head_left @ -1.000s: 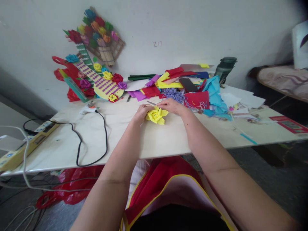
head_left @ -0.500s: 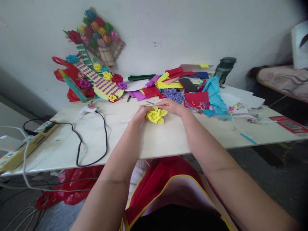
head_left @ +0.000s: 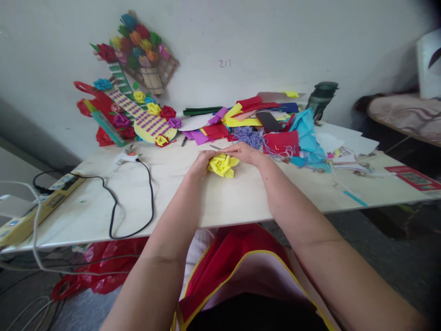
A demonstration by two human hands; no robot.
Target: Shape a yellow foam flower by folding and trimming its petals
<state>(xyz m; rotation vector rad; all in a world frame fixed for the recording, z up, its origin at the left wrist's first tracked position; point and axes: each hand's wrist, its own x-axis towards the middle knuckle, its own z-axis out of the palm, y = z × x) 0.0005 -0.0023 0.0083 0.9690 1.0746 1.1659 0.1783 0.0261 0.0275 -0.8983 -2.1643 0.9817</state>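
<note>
A yellow paper flower (head_left: pixel 223 166) with folded, pointed petals is held just above the table between my hands. My left hand (head_left: pixel 202 162) is closed on its left side, the fingertips hidden behind the petals. From the right, my right hand (head_left: pixel 244 151) reaches over the flower's far edge, its fingers pressed together against the petals. A thin grey pointed tip (head_left: pixel 215 147) shows just beyond my fingertips; what it belongs to is hidden.
Crepe paper strips (head_left: pixel 244 120), a phone (head_left: pixel 268 122) and purple yarn (head_left: pixel 248 136) lie behind my hands. A bottle (head_left: pixel 322 99) stands back right. At left are a paper-flower guitar (head_left: pixel 155 131), a black cable (head_left: pixel 151 197) and a power strip (head_left: pixel 41 209).
The yellow paper flower has shifted very slightly left and turned a little between my hands. My right fingers have moved slightly left along its far edge.
</note>
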